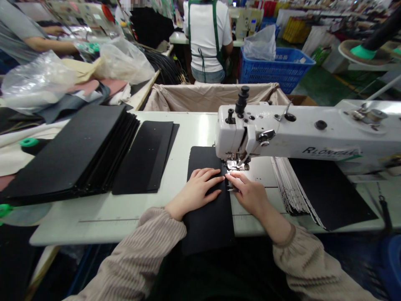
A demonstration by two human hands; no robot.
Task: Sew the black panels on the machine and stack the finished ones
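A black rectangular panel (208, 217) lies on the sewing machine table, its right edge beside the presser foot (238, 165), and its near end reaches past the table's front edge. My left hand (200, 188) rests flat on the panel with its fingers spread toward the needle area. Just in front of the presser foot is my right hand (250, 194), its index fingertip at the panel's right edge. Under its curled fingers poke out the two pointed metal tips of what look like thread snips (231, 188); their handles are hidden by the hand.
The white sewing machine (291, 129) spans the right side. Left stand a thick stack of black panels (72, 146) and a few more panels (140, 159). Under the machine arm lies a pale-edged stack (328, 192). Behind the table are a cloth-lined bin (188, 98), a blue crate (272, 69) and co-workers.
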